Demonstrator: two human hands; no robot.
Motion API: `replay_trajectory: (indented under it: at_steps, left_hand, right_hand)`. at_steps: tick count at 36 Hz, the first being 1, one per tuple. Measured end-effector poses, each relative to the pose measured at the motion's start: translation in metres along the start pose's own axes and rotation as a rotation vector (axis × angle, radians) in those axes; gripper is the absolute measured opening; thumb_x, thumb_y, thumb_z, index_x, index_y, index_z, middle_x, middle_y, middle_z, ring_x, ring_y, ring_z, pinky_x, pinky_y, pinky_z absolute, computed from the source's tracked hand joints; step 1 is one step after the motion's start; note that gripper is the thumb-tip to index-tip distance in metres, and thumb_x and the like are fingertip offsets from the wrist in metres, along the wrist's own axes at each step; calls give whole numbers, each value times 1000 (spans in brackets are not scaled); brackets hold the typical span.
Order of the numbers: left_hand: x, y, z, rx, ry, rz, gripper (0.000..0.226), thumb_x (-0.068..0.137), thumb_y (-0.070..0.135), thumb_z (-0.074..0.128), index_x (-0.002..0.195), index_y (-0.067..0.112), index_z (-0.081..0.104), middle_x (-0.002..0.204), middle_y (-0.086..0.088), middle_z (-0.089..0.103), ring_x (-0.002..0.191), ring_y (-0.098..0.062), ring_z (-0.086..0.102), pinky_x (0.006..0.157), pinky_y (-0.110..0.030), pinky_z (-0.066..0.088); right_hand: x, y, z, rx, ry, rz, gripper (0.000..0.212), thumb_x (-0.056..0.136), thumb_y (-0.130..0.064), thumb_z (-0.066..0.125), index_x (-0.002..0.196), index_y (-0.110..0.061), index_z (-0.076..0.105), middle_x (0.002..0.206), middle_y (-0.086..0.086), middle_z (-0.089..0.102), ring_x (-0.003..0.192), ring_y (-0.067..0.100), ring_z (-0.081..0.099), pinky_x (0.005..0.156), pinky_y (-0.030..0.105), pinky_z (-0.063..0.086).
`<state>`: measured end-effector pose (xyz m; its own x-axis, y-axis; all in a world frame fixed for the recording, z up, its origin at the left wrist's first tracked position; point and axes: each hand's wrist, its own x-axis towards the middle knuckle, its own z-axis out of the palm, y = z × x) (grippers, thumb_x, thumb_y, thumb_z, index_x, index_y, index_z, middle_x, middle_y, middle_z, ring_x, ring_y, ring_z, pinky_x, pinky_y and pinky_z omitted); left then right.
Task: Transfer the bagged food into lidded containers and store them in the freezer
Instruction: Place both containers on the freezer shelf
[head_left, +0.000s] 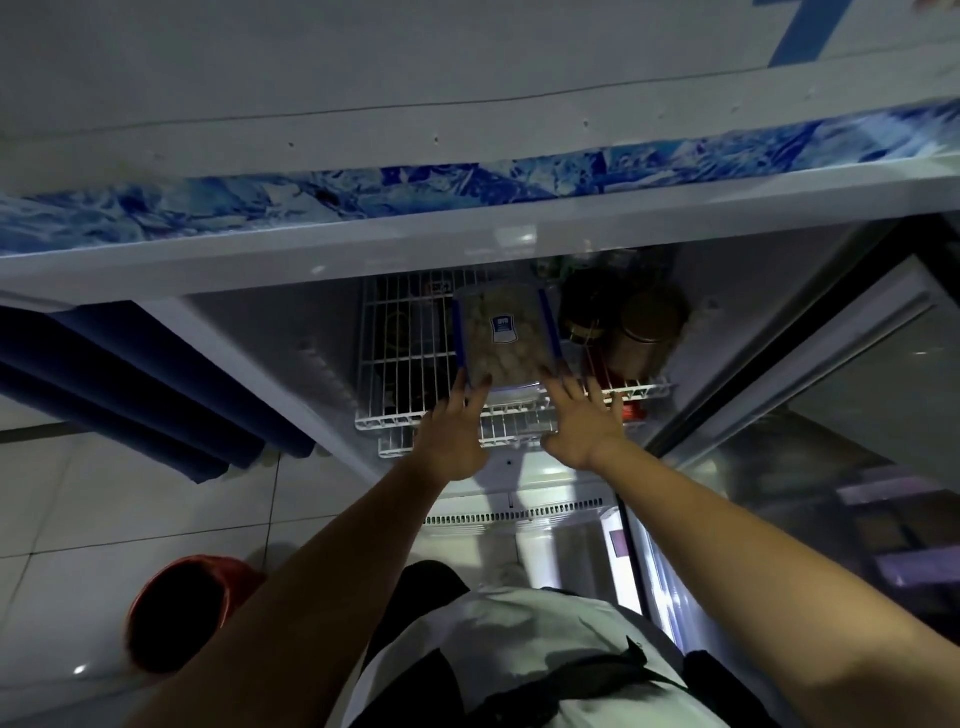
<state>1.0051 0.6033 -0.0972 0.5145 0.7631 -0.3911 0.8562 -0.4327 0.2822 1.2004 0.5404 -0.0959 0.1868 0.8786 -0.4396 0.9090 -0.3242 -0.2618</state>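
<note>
The lidded container's (506, 332) near edge is covered by the left hand's (451, 441) fingertips at seven o'clock and the right hand's (584, 421) at five o'clock, so whether either hand grips it cannot be told. Its label is too small to read. Behind the wire shelf (395, 358), at ten o'clock of the container, dark items are unidentifiable. At three o'clock, round brown jars (647, 325) sit in shadow, contents unclear. The red bucket (182, 613) interior is black.

blue-clipped container (506, 332), white wire shelf (405, 358)
</note>
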Motion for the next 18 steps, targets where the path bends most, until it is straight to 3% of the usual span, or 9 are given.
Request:
replay_trajectory:
  at_steps: [9,18]
  left_hand:
    - [2,0,2,41,4,-33,114,81,31,73,157,42,-12,169,-4,-12,149,-39,17,120,-53,22]
    - [-32,-8,-9,33,108,94,103,89,48,67,158,39,-8,169,-8,-7,153,-40,3,123,-54,10]
  right_hand:
    - [-6,-3,0,-21,-9,22,98,92,-53,58,158,-37,-12,169,-6,-11,154,31,-15,120,61,-4]
    - [-58,1,11,100,194,40,89,91,-66,48,156,-47,-9,168,-11,-13,154,23,-17,120,61,-1]
